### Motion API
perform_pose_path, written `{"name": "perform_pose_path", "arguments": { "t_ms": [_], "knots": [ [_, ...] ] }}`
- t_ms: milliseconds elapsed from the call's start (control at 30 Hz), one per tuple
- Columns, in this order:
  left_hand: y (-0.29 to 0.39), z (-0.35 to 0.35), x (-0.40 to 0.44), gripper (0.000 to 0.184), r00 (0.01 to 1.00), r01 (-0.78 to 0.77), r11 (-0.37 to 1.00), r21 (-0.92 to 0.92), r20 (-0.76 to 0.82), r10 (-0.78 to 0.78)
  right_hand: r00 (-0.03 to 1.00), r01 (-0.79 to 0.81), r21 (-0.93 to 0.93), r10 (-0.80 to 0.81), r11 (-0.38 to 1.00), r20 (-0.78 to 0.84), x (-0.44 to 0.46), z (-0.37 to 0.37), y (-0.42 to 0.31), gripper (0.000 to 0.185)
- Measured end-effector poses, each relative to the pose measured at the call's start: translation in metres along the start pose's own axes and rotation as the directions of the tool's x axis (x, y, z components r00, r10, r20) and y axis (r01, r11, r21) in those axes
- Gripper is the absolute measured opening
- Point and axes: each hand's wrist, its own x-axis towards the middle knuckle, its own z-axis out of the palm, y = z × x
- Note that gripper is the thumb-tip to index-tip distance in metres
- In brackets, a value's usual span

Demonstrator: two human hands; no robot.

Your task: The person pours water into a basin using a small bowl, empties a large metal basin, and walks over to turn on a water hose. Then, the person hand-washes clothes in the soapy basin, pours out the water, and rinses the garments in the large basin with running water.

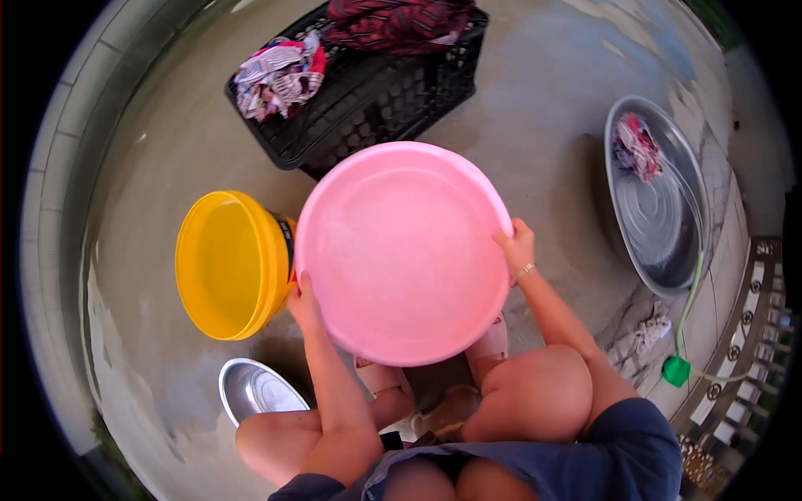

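Note:
A round pink plastic basin [401,250] is held up in front of my knees, its wide inside facing me. My left hand [306,307] grips its rim at the lower left, fingers partly hidden behind it. On the right side, my right hand [516,249] clasps the rim with the thumb on the near face. Whether any water lies in the basin I cannot tell. Close to my left hand stands a yellow bucket [221,267], tilted in view. Below it a small metal bowl [259,391] rests beside my left knee.
Ahead is a black plastic crate [359,104] with a bundled striped cloth [282,77] and dark red plaid fabric [401,23] on it. At right, a large metal basin [656,209] holds wet-looking cloth [638,149] and a hose. A grey rag [647,334] lies near a green object [676,371].

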Motion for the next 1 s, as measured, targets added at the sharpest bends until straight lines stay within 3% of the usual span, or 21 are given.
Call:
{"name": "perform_pose_path", "arguments": {
  "t_ms": [133,200,233,267,300,333,367,433,567,633,700,800,867,933,1000],
  "knots": [
    [-0.001,0.005,-0.003,0.039,0.997,-0.038,0.99,0.138,-0.067,0.048,0.998,-0.018,-0.024,0.019,1.0,0.063,0.009,-0.002,0.001,0.022],
    [0.005,0.007,-0.002,0.04,0.992,-0.011,0.869,0.494,-0.106,0.073,0.997,-0.005,-0.072,0.011,0.997,0.081,0.014,-0.003,0.001,0.025],
    [0.014,0.005,-0.002,0.04,0.993,-0.025,0.867,0.497,-0.089,0.08,0.994,0.01,-0.12,0.003,0.993,0.107,0.016,-0.004,0.0,0.027],
    [0.029,0.002,-0.003,0.04,0.999,-0.029,0.668,0.744,0.037,0.003,0.996,0.0,-0.117,0.01,0.993,0.086,0.017,-0.005,-0.001,0.027],
    [0.045,0.002,-0.005,0.041,0.985,-0.084,0.402,0.912,0.136,-0.103,0.989,0.028,-0.264,0.012,0.964,0.148,0.019,-0.007,-0.002,0.032],
    [0.059,0.009,-0.006,0.041,0.982,-0.118,0.402,0.908,0.168,-0.091,0.979,0.062,-0.404,0.024,0.913,0.204,0.021,-0.011,-0.005,0.037],
    [0.074,0.017,-0.01,0.039,0.975,-0.174,0.372,0.912,0.212,-0.064,0.985,0.047,-0.404,0.025,0.913,0.17,0.018,-0.015,-0.017,0.037],
    [0.12,0.035,-0.024,0.035,0.927,-0.338,0.392,0.856,0.376,-0.022,0.937,0.01,-0.562,0.188,0.827,0.293,0.013,-0.024,-0.039,0.044],
    [0.161,0.083,-0.02,0.034,0.658,-0.7,0.497,0.513,0.733,0.17,0.971,0.031,-0.517,0.098,0.855,0.219,-0.005,-0.043,-0.03,0.043],
    [0.19,0.106,-0.017,0.033,0.592,-0.677,0.578,0.455,0.804,0.06,0.958,0.023,-0.469,0.115,0.883,0.263,-0.014,-0.063,-0.017,0.039],
    [0.219,0.122,-0.022,0.027,0.495,-0.703,0.641,0.308,0.859,0.13,0.948,0.055,-0.52,0.119,0.852,0.294,-0.026,-0.085,-0.002,0.038],
    [0.258,0.133,-0.047,0.021,0.439,-0.663,0.732,0.155,0.873,0.213,0.94,0.081,-0.594,0.137,0.8,0.313,-0.048,-0.125,0.019,0.036],
    [0.266,0.133,-0.049,0.022,0.39,-0.671,0.729,0.137,0.901,0.189,0.947,0.075,-0.614,0.137,0.786,0.291,-0.063,-0.15,0.009,0.036],
    [0.262,0.136,-0.044,0.024,0.337,-0.652,0.75,0.115,0.93,0.15,0.876,-0.221,-0.598,0.426,0.771,0.225,-0.08,-0.174,-0.01,0.034],
    [0.25,0.133,-0.036,0.024,0.321,-0.677,0.725,0.129,0.938,0.133,0.927,-0.164,-0.644,0.34,0.748,0.158,-0.089,-0.197,0.007,0.033]
  ]
}}
